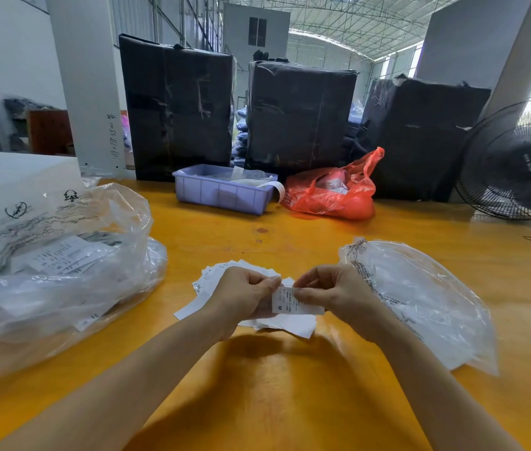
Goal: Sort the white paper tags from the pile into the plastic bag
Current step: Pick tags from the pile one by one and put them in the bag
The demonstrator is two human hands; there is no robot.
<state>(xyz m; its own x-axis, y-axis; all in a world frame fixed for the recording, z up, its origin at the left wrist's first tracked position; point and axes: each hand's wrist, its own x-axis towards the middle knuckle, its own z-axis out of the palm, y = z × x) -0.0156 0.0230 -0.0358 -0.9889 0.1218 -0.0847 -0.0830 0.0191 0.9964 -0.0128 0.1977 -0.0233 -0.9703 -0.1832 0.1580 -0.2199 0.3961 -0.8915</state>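
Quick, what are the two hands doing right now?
Left hand: shut, holding a bunch of white paper tags.
Right hand: shut, pinching the top of one printed tag.

A glossy yellow-orange wooden table (290,385) carries everything here. Near its middle lies a loose pile of white paper tags (212,281). At three o'clock from that pile a flat clear plastic bag (427,304) lies on the wood. At nine o'clock sit crumpled clear bags (56,265), printed papers showing through them. Toward twelve o'clock stands a lilac plastic bin (222,192), and just beside it at one o'clock a red plastic bag (332,193). Along the far edge stand three black wrapped bales (300,115); a black fan (518,164) stands at two o'clock.
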